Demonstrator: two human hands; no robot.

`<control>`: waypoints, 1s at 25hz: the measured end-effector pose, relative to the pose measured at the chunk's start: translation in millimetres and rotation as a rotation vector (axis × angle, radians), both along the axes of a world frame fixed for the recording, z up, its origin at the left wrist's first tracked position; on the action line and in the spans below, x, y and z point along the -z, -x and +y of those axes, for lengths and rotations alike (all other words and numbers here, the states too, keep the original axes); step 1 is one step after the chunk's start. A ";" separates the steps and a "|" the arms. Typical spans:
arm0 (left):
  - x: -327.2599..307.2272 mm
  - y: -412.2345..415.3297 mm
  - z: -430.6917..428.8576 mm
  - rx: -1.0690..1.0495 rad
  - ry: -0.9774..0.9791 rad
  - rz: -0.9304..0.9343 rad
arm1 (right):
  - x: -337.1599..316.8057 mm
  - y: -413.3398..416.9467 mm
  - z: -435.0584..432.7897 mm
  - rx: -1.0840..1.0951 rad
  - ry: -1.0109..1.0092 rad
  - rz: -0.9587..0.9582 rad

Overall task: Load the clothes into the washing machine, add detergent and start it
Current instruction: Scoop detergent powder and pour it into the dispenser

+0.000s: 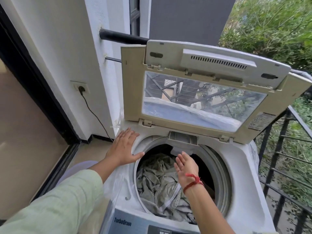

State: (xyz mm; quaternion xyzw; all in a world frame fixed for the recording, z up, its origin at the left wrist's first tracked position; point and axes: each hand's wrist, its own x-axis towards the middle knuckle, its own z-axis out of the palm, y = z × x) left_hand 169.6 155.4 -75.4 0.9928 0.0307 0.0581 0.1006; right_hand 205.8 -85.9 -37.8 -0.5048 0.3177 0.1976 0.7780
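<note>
Your left hand (124, 147) lies flat and open, empty, on the white plastic rim at the left centre of the frame, thumb at the drum's edge; your right hand (185, 164) hovers open and empty over the drum mouth, palm turned inward. The crumpled grey-green cotton clothes (158, 183) sit inside the round drum of the white top-loading washing machine (243, 166), low in the centre of the frame. Judge them light, limp and not slippery: they should bunch wherever you pinch, so take a raised fold near the middle of the heap if you need to push them down. The heap has no clear long axis; its pale band (170, 198) runs diagonally toward the lower left. The beige hinged lid (133, 81) stands folded open across the upper centre, window facing you. No detergent is visible.
</note>
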 end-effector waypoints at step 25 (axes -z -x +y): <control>34.2 708.9 -77.1 -1.082 0.259 -0.437 | -19.8 493.9 126.7 -1.399 0.055 -0.421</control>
